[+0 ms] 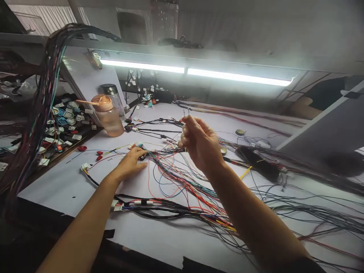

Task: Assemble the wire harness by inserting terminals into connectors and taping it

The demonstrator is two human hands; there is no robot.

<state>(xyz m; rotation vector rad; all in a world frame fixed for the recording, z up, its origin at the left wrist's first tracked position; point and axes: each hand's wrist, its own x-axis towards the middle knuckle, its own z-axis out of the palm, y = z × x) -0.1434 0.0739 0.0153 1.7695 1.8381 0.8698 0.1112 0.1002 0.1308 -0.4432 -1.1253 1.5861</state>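
Note:
My right hand (pixel 199 140) is raised above the middle of the table, with thumb and fingertips pinched together. Two thin wire ends with small metal terminals (pixel 186 112) stick up from that pinch. Lower and to the left, my left hand (pixel 130 162) curls over a dark connector (pixel 142 156) at the end of a wire bundle. Its fingers partly hide the connector. From there the multicoloured wires (pixel 173 172) fan out rightwards beneath my right forearm. A small white and teal connector (pixel 138 145) lies just beyond my left fingertips.
A bottle with an orange lid (pixel 109 117) stands at the back left beside a dark-lidded jar (pixel 113 96). Loose connectors (pixel 68 117) fill a tray at left. A thick cable bundle (pixel 45 94) hangs there. A taped harness (pixel 159 208) lies in front; a partition (pixel 321 117) rises at right.

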